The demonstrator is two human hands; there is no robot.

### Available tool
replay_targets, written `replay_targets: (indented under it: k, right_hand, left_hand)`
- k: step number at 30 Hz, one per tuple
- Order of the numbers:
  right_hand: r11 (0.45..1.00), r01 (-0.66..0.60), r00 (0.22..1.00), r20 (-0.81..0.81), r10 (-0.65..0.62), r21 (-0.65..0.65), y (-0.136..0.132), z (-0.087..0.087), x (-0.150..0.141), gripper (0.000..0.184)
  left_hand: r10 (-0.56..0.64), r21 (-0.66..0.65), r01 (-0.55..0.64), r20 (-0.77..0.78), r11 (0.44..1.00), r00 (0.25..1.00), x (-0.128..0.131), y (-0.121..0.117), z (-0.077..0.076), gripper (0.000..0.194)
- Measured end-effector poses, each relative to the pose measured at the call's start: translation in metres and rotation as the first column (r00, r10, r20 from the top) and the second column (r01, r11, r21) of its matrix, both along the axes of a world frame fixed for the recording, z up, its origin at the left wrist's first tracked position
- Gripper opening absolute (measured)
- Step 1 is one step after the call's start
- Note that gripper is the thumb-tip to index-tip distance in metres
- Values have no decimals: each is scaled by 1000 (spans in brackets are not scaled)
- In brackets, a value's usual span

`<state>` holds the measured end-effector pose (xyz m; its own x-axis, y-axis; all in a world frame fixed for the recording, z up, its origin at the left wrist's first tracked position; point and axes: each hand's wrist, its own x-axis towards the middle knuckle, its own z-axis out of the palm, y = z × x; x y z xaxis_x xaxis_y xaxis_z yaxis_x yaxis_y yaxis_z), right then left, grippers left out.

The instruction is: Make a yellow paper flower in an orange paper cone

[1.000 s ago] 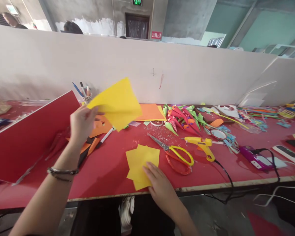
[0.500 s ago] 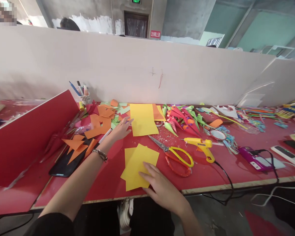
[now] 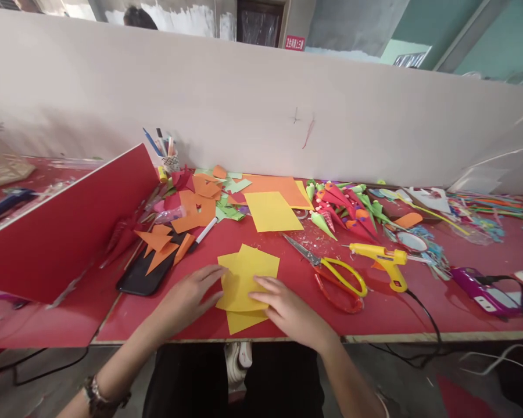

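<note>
Red table [image 3: 326,319] below pale partition [image 3: 226,104], both hands, fingers spread, at yellow sheets [image 3: 246,276].

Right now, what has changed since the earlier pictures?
The left hand let go of the raised yellow sheet, which moved right and down onto the table, and came to the left edge of the yellow stack. The right hand stayed on that stack; scissors and glue gun stayed put.
</note>
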<state>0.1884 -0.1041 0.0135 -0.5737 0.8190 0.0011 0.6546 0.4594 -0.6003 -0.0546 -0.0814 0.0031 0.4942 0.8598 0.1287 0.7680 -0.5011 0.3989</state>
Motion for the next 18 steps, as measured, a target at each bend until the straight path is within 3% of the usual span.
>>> replay_targets:
  k: [3, 5, 7, 9, 11, 13, 18]
  right_hand:
    - [993, 57, 998, -35, -54, 104, 8, 3, 2, 53]
    - [959, 148, 988, -88, -130, 242, 11, 6, 8, 53]
    - [878, 269, 962, -153, -226, 395, 11, 10, 16, 50]
    - [756, 380, 925, -243, -294, 533, 7, 14, 26, 49]
    - [661, 427, 903, -327, -278, 617, 1, 18, 33, 49]
    - [668, 378, 922, -323, -212, 641, -5, 19, 36, 48]
    - [841, 91, 995, -77, -59, 533, -12, -5, 31, 52]
  left_hand:
    - [54, 77, -56, 32, 995, 998, 6, -18, -6, 40]
    - [68, 147, -79, 74, 986, 995, 13, -29, -4, 38]
    - [63, 223, -84, 99, 971, 993, 21, -38, -1, 35]
    - [36, 251, -52, 69, 966, 997, 28, -42, 0, 34]
    - [-4, 224, 9, -21, 975, 1000, 33, -42, -3, 37]
    - [1, 199, 24, -122, 980, 993, 36, -39, -10, 45]
    - [154, 198, -100, -279, 975, 948, 25, -28, -26, 61]
